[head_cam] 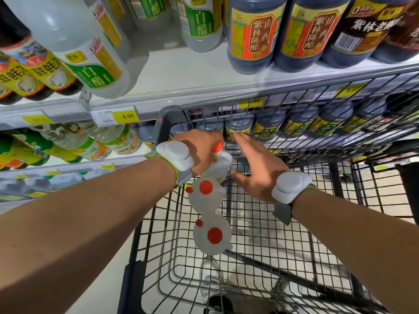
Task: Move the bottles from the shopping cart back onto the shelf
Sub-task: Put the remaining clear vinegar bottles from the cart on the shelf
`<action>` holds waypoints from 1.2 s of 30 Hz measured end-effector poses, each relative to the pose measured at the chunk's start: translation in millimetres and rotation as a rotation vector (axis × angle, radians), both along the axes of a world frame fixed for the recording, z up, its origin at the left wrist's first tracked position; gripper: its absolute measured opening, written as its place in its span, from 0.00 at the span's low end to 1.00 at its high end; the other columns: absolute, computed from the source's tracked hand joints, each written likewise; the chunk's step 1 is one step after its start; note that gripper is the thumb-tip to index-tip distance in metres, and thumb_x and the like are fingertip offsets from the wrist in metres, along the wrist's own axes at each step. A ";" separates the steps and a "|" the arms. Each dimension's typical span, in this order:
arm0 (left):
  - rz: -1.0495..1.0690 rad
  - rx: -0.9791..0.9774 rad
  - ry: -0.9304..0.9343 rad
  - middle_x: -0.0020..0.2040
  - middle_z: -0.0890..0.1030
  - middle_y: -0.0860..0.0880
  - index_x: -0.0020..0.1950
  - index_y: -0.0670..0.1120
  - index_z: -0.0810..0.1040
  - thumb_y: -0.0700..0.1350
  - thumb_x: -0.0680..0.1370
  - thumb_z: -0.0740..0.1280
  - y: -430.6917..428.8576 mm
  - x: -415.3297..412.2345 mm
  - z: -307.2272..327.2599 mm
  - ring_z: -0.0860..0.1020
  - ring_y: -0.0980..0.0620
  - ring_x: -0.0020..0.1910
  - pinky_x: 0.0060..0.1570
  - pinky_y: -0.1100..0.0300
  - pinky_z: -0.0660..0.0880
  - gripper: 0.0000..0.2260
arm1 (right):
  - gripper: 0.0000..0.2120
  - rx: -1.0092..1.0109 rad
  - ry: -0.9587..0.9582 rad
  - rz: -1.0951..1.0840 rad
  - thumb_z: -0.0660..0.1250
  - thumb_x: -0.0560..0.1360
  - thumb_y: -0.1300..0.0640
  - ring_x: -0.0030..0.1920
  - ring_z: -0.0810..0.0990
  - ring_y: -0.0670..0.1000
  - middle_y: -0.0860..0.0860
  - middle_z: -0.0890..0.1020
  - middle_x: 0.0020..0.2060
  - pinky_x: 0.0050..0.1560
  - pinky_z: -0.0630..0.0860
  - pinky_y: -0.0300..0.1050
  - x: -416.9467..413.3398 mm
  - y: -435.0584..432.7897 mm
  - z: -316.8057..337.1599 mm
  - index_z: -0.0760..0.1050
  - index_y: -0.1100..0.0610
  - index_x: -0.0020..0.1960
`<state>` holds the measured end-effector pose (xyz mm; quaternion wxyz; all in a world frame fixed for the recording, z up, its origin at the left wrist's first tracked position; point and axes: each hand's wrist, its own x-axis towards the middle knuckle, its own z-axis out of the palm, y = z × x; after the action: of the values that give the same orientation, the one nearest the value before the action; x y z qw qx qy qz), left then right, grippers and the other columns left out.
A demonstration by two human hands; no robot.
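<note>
Our left hand gripping a clear plastic red-capped bottle in the grey wire shopping cart, far left corner, our right hand beside it, fingers spread

Three translucent white bottles with orange-red caps are in the shopping cart, near its left wall. The near bottle and middle bottle stand upright, just beside each other. The far bottle, closest to the shelf, is tilted in the left hand's grip.

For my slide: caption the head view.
Left hand grips clear red-capped plastic bottle in grey wire cart; right hand open alongside.
</note>
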<state>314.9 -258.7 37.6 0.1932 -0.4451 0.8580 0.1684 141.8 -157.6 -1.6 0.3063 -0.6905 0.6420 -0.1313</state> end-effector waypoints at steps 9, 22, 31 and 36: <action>0.202 0.007 0.489 0.49 0.84 0.53 0.55 0.53 0.82 0.51 0.74 0.77 2.9 1.9 13.2 0.81 0.49 0.50 0.52 0.57 0.77 0.12 | 0.48 0.086 -0.125 -0.032 0.73 0.71 0.41 0.78 0.57 0.52 0.47 0.58 0.79 0.76 0.57 0.46 -8.7 -2.8 -6.8 0.47 0.45 0.80; 0.566 0.369 1.190 0.41 0.84 0.44 0.45 0.45 0.83 0.41 0.69 0.78 -5.5 -4.3 70.1 0.81 0.48 0.41 0.48 0.52 0.80 0.07 | 0.35 0.061 -0.602 -0.164 0.82 0.63 0.48 0.61 0.79 0.40 0.42 0.82 0.60 0.65 0.75 0.48 -12.1 -17.5 27.5 0.72 0.45 0.67; 0.636 0.553 1.314 0.47 0.85 0.50 0.58 0.47 0.80 0.44 0.66 0.78 3.2 -5.9 77.0 0.83 0.45 0.47 0.53 0.39 0.76 0.21 | 0.30 0.100 -0.831 -0.124 0.81 0.65 0.59 0.60 0.82 0.49 0.49 0.84 0.58 0.61 0.78 0.51 -16.8 -22.3 57.1 0.76 0.52 0.66; 0.627 0.645 1.223 0.62 0.83 0.41 0.70 0.44 0.73 0.46 0.60 0.80 20.0 6.1 62.2 0.82 0.42 0.61 0.58 0.41 0.80 0.38 | 0.31 0.049 -0.946 -0.184 0.79 0.62 0.59 0.56 0.84 0.48 0.49 0.86 0.55 0.54 0.81 0.44 -24.6 -25.6 63.8 0.77 0.54 0.64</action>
<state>320.9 -238.7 99.7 -0.2533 -0.4169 0.5538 0.6747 117.2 -183.2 62.2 0.5679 -0.4880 0.4937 -0.4423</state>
